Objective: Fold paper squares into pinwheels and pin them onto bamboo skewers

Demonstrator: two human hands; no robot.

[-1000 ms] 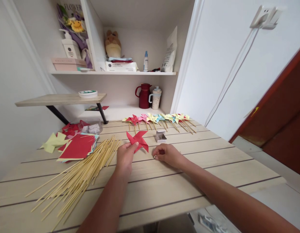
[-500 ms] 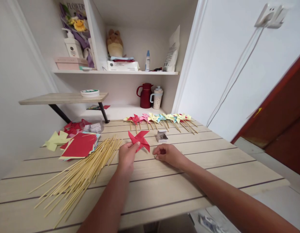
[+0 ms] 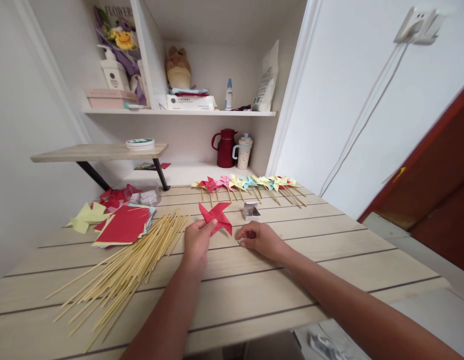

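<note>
My left hand [image 3: 196,241] pinches a red paper pinwheel [image 3: 216,216] by its lower left edge, holding it just above the wooden table [image 3: 329,250]. My right hand [image 3: 259,237] rests on the table to the right of the pinwheel, fingers curled, with something small and shiny at the fingertips that I cannot make out. A small open box of pins [image 3: 250,211] stands just beyond the right hand. A pile of wooden sticks [image 3: 130,265] lies to the left of my left hand.
A row of finished pinwheels on sticks [image 3: 250,184] lies at the back of the table. Stacked red and yellow paper [image 3: 121,225] sits at the left. A red jug [image 3: 224,147] and a mug [image 3: 242,150] stand under a shelf. The table edge drops off at the right.
The view shifted slightly to the left between the earliest frame and now. Both hands and the pinwheel keep their places.
</note>
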